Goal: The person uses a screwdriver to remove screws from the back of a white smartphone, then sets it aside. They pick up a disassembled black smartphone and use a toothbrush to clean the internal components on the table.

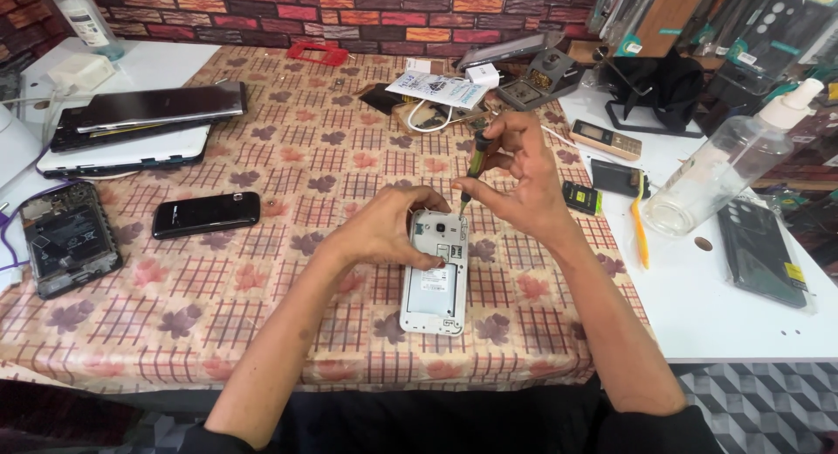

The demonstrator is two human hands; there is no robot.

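Note:
A white phone [434,288] with its back cover off lies on the checked tablecloth [288,166] in front of me. My left hand [384,231] presses down on the phone's upper left part, fingers spread over it. My right hand [515,179] grips a small green-handled screwdriver [477,157] held upright. Its tip rests on the phone's top edge near the camera.
A black phone [207,214] and an opened phone [68,237] lie at the left, with stacked tablets [131,122] behind. At the right are a clear spray bottle [724,166], an orange toothbrush [640,223], a small keypad phone [605,140], a battery [581,197] and a black case [761,253].

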